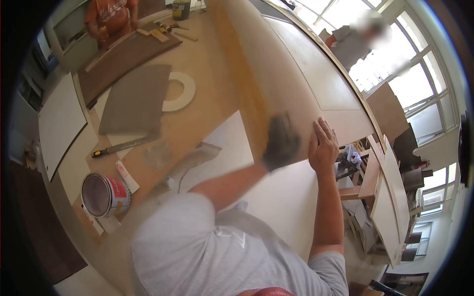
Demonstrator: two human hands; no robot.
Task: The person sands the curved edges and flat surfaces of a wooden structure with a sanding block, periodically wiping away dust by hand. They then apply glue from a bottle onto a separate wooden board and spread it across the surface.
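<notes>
My left hand (282,142), in a dark grey glove, is on or just over the near end of a long beige panel (279,64). It is smeared by motion, so its fingers and anything in them cannot be made out. My bare right hand (324,144) lies at the panel's near edge, fingers stretched out and held together, thumb to the left. An orange-brown strip (242,64) runs along the panel's left side. Farther right, a paler rectangular section (316,64) has a thin outline. A white sheet (232,148) lies below my left forearm.
On the table at left are an open paint can (106,195), a yellow-and-black handled blade (118,147), a white ring (185,91), a grey-brown sheet (136,98) and a dark board (123,64). One person (111,19) stands at far left, another (350,44) by the windows. Wooden pieces (368,177) stand right.
</notes>
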